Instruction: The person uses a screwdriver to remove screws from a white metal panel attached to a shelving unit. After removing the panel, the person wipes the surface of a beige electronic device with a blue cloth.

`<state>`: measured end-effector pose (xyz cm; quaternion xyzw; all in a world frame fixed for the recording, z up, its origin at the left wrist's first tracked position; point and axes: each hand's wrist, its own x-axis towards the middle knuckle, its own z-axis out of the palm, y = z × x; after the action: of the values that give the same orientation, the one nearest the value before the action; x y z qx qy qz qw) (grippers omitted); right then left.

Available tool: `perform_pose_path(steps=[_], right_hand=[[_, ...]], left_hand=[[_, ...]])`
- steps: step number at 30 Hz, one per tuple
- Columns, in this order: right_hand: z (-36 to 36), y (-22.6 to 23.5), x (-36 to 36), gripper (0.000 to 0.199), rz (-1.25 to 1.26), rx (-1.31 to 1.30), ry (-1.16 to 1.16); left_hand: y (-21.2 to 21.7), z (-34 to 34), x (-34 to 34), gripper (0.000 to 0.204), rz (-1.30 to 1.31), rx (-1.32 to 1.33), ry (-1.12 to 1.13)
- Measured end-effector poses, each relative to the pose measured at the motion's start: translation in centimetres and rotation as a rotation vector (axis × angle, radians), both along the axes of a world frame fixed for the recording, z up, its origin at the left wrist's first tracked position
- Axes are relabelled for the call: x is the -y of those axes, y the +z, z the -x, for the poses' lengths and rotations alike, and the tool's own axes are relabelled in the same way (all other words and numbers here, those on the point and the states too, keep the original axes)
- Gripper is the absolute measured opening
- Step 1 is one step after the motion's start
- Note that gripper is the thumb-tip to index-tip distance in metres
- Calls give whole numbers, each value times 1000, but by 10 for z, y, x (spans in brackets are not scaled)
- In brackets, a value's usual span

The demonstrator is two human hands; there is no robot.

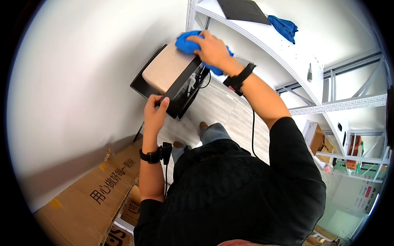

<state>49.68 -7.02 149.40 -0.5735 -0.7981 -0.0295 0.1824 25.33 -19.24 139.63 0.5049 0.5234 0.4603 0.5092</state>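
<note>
A bunched blue cloth (188,42) is gripped in my right hand (212,48) and pressed against the far end of a beige, round-cornered top (170,65). Part of the cloth hangs out beneath the palm. That top belongs to a black cabinet-like unit (177,107) standing by the wall. A dark strip-like edge (180,80) runs along its right side, and my left hand (155,112) pinches the near end of it between thumb and fingers. Beside the strip, the unit's open dark interior shows black cables and a pale item (191,84) too small to name.
On a white shelf (297,61) at right lie a flat black panel (245,11), another blue cloth (284,28) and a screwdriver (310,74). A large flat cardboard box (78,201) leans at lower left. A black cable (253,131) hangs beside my right side.
</note>
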Motion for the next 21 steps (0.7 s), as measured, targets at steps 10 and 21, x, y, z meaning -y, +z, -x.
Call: perform_pose_path(steps=[10, 21], right_hand=[[3, -17, -5, 45, -114, -124, 123], [21, -22, 36, 49, -63, -331, 683]], left_hand=[[15, -22, 6, 23, 166, 45, 276], [18, -47, 13, 19, 204, 69, 562]])
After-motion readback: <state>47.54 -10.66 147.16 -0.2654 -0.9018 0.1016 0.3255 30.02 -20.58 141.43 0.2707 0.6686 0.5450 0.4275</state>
